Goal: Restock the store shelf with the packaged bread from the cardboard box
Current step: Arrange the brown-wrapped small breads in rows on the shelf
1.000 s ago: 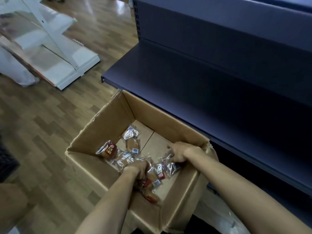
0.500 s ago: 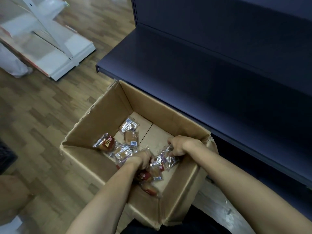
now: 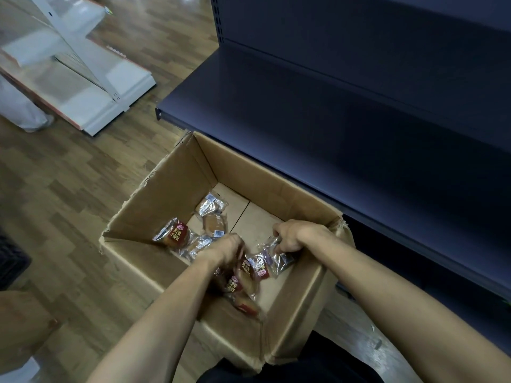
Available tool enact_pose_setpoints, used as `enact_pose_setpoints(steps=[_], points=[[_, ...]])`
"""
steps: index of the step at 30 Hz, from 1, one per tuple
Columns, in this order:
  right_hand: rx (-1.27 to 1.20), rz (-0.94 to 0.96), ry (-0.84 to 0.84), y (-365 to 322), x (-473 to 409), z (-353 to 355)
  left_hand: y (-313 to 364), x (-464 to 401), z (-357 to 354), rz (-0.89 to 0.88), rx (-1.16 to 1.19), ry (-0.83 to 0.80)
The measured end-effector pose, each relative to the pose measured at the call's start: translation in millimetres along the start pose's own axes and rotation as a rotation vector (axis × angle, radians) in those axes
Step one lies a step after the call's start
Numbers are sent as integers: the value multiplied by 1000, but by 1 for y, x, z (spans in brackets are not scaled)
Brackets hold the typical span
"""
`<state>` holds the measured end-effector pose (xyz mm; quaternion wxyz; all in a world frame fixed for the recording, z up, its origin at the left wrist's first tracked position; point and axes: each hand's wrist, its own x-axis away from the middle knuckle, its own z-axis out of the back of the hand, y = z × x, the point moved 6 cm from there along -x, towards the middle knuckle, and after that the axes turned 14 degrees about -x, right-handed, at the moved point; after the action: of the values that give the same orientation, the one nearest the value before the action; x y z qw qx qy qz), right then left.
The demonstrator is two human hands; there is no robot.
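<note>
Open top on cardboard box [image 3: 163, 200]; access from above unobstructed. Far half of box floor bare. Near-left floor crowded with bread packets [image 3: 172, 235]. Tall walls close all four sides. Dark shelf [image 3: 290, 125] directly behind box, deck bare, backed by upright panel.

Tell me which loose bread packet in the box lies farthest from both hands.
The clear-wrapped bread packet nearest the box's far wall; the others lie closer to the hands.

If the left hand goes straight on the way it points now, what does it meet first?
Probably the loose bread packets just beyond the left hand, which points into the cardboard box. Depth is unclear and the hand is blurred.
</note>
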<state>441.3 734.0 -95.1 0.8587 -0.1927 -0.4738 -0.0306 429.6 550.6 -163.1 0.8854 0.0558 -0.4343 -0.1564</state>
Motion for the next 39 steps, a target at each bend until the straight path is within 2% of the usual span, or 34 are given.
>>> enact_pose_setpoints(steps=[2, 6, 8, 11, 13, 16, 20, 24, 27, 29, 39], points=[[2, -2, -2, 0, 1, 0, 0, 4, 0, 19, -16, -2], [2, -9, -8, 0, 2, 0, -1, 4, -9, -14, -266, -30], [9, -10, -12, 0, 3, 0, 7, 13, -2, 10, -218, -27], [11, -7, -15, -1, 2, 0, 28, 22, 17, -41, -306, 103], [6, -7, -12, -2, 2, 1, 39, 21, 17, -84, -339, 60], [2, -5, -2, -2, 2, 3, 50, 18, 5, -137, -521, -70], [-16, 18, 22, -4, 2, 4, 58, 15, -10, -200, -626, -91], [-40, 22, 29, -4, 1, 6, 67, 13, -17, -299, -742, -48], [-55, 21, 36, -4, 0, 7, 80, 17, -32, -401, -1054, 30], [-63, 22, 42, -4, -1, 6, 83, 17, -45, -447, -1177, 84], [-52, 37, 49, -4, -5, 7, 100, 14, -68, -650, -1372, 116]])
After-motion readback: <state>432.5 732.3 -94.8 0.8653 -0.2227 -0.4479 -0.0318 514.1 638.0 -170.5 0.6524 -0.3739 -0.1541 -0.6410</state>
